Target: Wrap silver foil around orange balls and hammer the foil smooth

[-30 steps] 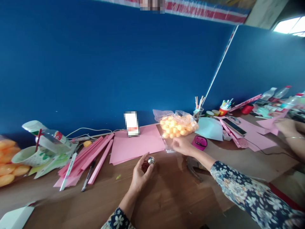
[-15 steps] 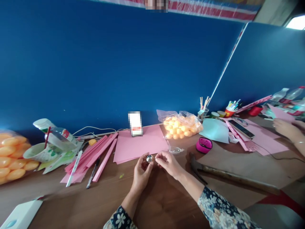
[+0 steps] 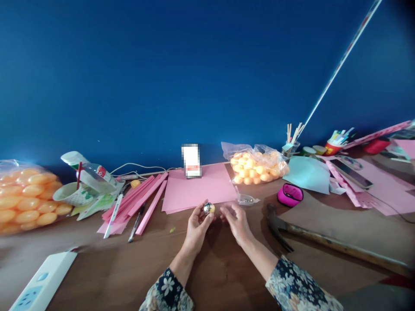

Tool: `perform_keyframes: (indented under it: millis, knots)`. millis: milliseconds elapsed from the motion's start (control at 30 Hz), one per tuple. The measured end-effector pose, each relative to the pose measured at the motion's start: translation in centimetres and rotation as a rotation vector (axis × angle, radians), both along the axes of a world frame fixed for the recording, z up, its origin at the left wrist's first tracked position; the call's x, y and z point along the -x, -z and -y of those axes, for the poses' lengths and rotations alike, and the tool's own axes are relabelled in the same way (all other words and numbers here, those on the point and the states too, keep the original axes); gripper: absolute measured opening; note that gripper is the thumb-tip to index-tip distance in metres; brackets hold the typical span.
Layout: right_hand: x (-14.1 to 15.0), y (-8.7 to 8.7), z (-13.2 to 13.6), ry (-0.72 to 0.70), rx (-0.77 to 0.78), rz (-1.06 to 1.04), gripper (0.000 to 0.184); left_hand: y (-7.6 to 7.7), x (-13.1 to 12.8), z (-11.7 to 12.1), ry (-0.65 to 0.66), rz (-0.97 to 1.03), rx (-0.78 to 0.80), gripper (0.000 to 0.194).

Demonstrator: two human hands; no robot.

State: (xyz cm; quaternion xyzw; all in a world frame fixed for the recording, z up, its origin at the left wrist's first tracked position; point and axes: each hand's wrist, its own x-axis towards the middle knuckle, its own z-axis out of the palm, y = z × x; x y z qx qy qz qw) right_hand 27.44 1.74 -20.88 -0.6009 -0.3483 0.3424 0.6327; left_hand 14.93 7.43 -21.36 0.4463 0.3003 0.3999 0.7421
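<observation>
My left hand (image 3: 196, 228) has its fingers and thumb closed round a small shiny silver ball (image 3: 208, 208), which shows a yellowish patch at its right side. A short gap to the right, my right hand (image 3: 237, 222) has curled fingers with the tips drawn together. Whatever they may pinch is too small to make out. Both hands are just in front of a stack of pink paper sheets (image 3: 197, 190). A small clear plastic packet (image 3: 247, 199) lies behind my right hand.
A claw hammer (image 3: 337, 244) and a magenta band (image 3: 290, 195) lie to the right. Bags of orange balls (image 3: 256, 167) stand at the back and far left. Pink strips (image 3: 142, 196), pens, a paper cup (image 3: 69, 193) and a white power strip (image 3: 45, 278) are on the left.
My right hand has drawn slightly away from the silver ball, its fingers bent further down. The yellowish patch now shows on the ball. The view has turned left and down.
</observation>
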Motion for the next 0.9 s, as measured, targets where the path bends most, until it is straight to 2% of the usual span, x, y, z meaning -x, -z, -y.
perform_keyframes:
  millis: [167, 433, 567, 900]
  knots:
    - [0.3, -0.5, 0.1, -0.011, -0.015, -0.015, 0.017, -0.1, -0.1, 0.2, 0.012, 0.027, 0.066, 0.054]
    - [0.2, -0.1, 0.1, 0.028, -0.03, 0.001, 0.01, -0.5, 0.0, 0.2, 0.032, 0.001, 0.048, 0.046]
    - [0.5, -0.5, 0.3, 0.009, -0.027, -0.102, 0.011, -0.3, 0.0, 0.2, 0.017, -0.01, 0.044, 0.045]
    - [1.4, -1.1, 0.4, -0.149, -0.087, -0.383, 0.01, -0.2, -0.1, 0.2, 0.044, -0.048, -0.006, 0.048]
